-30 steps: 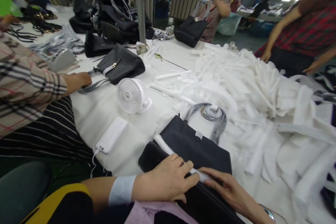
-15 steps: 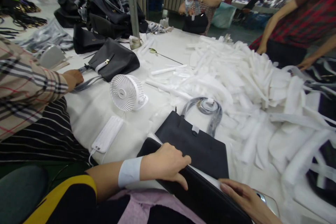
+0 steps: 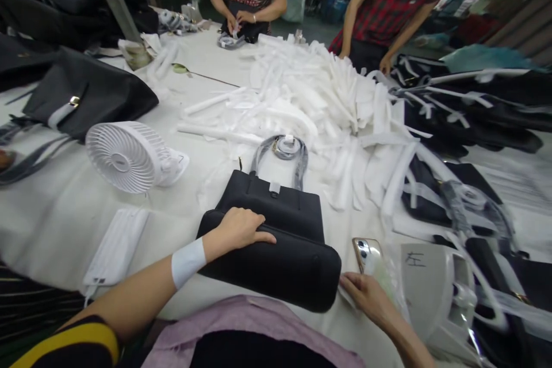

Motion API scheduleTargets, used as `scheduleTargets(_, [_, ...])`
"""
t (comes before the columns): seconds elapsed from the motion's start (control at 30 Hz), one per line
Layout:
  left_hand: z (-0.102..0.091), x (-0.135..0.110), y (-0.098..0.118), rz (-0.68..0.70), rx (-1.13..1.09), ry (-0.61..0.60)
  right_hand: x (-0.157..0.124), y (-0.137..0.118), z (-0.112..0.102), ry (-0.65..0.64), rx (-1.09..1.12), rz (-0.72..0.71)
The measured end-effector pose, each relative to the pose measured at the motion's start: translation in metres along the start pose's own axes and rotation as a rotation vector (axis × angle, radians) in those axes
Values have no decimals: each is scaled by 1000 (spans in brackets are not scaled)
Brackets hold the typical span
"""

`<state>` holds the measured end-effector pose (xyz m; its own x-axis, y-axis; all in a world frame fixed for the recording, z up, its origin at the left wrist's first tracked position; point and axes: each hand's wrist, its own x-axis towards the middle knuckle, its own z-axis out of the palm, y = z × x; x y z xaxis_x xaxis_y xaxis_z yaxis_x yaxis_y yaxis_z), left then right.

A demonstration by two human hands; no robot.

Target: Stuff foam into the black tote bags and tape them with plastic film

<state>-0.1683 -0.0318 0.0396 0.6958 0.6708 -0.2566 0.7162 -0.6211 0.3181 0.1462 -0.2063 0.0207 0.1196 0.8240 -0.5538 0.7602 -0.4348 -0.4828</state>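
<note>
A black handbag (image 3: 276,236) lies flat in front of me on the white table, its grey wrapped handles (image 3: 282,155) pointing away. My left hand (image 3: 239,229) rests on the bag's near left part, fingers curled over its padded bottom edge. My right hand (image 3: 366,293) sits at the bag's right end, fingertips touching the corner and a white strip under it. A white wristband circles my left wrist (image 3: 187,261).
A white desk fan (image 3: 125,156) and white power bank (image 3: 116,247) lie to the left. A phone (image 3: 366,253) and a white board (image 3: 425,287) are on the right. A heap of white foam strips (image 3: 328,103) fills the middle. Two people work at the far side; black bags lie around.
My view swung right and down. The white roll that lay across the bag is gone from sight, and both hands moved to the bag's near edge.
</note>
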Motion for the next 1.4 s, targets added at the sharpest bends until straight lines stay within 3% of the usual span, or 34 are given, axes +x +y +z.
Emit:
scheduleTargets(0.2, [10,13,-8,-20,-39,-33,-22,10,-32,33,-498,364])
scheduleTargets(0.27, [12,16,-11,-18,-56,-38,-35,15,-42,157,-607,390])
scheduleTargets(0.33, [13,17,-13,-15,-71,-39,-43,10,-45,445,-695,296])
scheduleTargets(0.4, [15,18,-13,-15,-80,-32,-39,-11,-39,778,-664,88])
scheduleTargets(0.47, [16,18,-11,-15,-86,-18,-21,-45,-21,946,-474,-188])
scheduleTargets(0.53, [17,18,-8,-15,-90,2,6,-84,7,911,-277,-453])
scheduleTargets(0.6, [16,19,-10,-5,-94,26,32,-117,38,764,-211,-657])
scheduleTargets(0.7, [6,10,-28,48,-117,72,61,-137,71,611,-306,-802])
scheduleTargets(0.87, [-6,-43,-96,-2,-130,180,73,-127,77,624,-342,-805])
scheduleTargets(1.0, [8,-85,-133,-85,-103,168,71,-127,75,636,-316,-791])
scheduleTargets(1.17, [30,-97,-138,-182,-86,189,70,-131,76,635,-305,-782])
scheduleTargets(1.4, [33,-102,-127,-353,-280,332,71,-132,75,628,-311,-765])
